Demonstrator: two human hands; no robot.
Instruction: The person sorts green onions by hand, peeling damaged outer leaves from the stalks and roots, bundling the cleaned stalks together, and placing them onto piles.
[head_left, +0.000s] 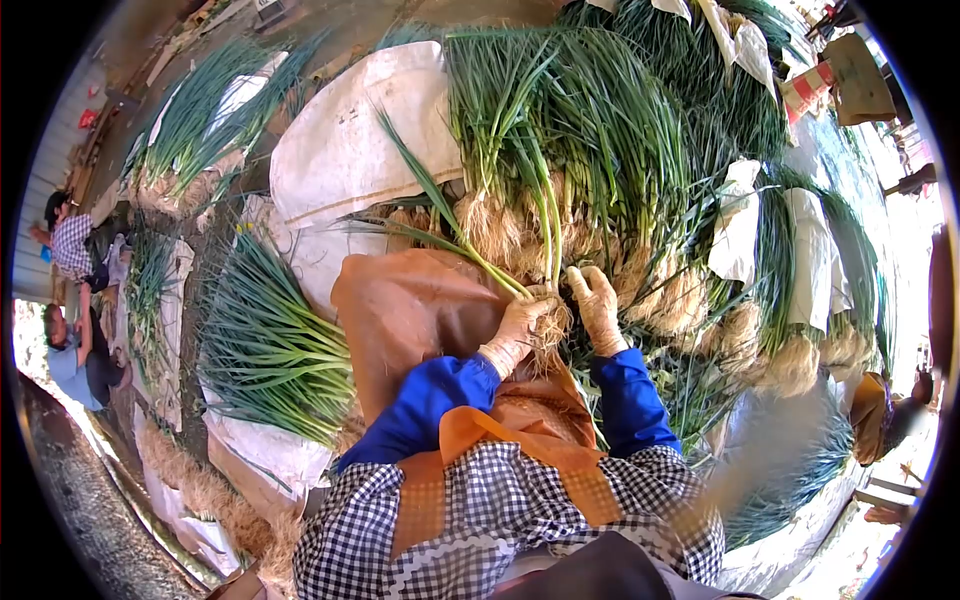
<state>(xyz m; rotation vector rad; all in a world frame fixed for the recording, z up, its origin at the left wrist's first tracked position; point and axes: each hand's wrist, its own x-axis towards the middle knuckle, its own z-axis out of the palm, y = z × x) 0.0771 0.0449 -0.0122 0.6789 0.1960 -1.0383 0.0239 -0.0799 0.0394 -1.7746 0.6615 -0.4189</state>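
Note:
My left hand (522,326), in a pale, soiled glove, is closed around a few green onions (552,235). Their stalks fan out, some to the upper left and some straight up, and their stringy roots (547,342) hang over the hand's right side. Just right of those roots, my right hand (597,302), also gloved, has its fingers a little apart and nothing visible in them. A brown apron (400,320) covers my lap beneath the left hand. Ahead of both hands lies a large heap of green onions (600,110), root ends toward me.
A bunch of green onions (275,340) lies at my left on white sacking. A big white sack (365,130) is ahead-left. More bundles (790,260) with white wraps stand to the right. Two people (75,350) crouch at far left. Loose leaves lie near my right arm.

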